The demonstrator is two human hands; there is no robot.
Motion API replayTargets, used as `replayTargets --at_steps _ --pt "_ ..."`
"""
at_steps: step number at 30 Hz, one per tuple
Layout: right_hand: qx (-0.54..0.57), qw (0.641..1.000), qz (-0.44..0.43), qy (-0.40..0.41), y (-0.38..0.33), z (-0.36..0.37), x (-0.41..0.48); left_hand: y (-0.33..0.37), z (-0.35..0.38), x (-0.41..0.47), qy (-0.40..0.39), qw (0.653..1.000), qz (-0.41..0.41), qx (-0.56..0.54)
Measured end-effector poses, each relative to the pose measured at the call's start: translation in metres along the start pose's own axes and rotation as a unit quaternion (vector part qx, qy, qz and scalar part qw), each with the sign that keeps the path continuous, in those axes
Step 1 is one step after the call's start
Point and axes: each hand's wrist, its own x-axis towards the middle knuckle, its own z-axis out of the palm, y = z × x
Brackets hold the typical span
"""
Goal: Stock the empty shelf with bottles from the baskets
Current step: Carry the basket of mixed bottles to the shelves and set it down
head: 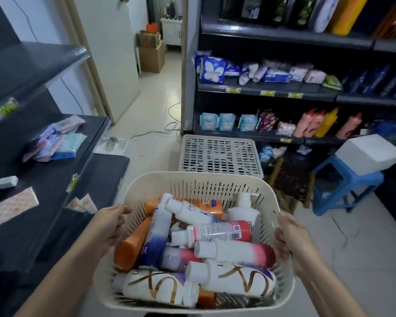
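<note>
A cream plastic basket (pixel 192 179) hangs in front of me, full of several bottles lying in a heap: white ones with gold lettering (pixel 236 277), orange ones (pixel 133 243), a pink-and-white one (pixel 236 250) and a white pump bottle (pixel 245 209). My left hand (pixel 111 225) grips the basket's left rim, fingers curled over the edge. My right hand (pixel 288 236) grips the right rim the same way. Dark shelves (pixel 55 179) stand on my left, nearly bare, holding only a few small packs.
A second cream basket (pixel 220 154) lies upside down on the floor just beyond. A blue stool (pixel 345 179) with a white box (pixel 368 154) stands to the right. Stocked dark shelving (pixel 272 90) fills the right side. A doorway with cardboard boxes (pixel 151 53) and floor cables is ahead.
</note>
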Motion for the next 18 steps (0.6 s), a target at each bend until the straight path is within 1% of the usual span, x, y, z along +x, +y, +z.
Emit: replayTargets --at_steps 4,7,10,12,18 --pt "0.022 0.999 0.009 0.027 -0.044 0.007 0.072 0.054 0.052 0.076 -0.031 0.999 0.002 0.019" --pt "0.040 0.996 0.021 0.072 -0.068 0.016 0.122 0.096 0.092 0.133 -0.057 0.997 0.001 0.052" --pt "0.070 0.991 0.024 0.110 -0.094 0.023 0.168 0.140 0.135 0.186 -0.083 0.993 0.019 0.077" --pt "0.080 0.987 0.045 0.131 -0.109 0.025 0.195 0.167 0.164 0.218 -0.089 0.990 0.022 0.102" --pt "0.114 0.977 0.078 0.161 -0.150 0.026 0.279 0.232 0.251 0.301 -0.100 0.979 0.051 0.171"
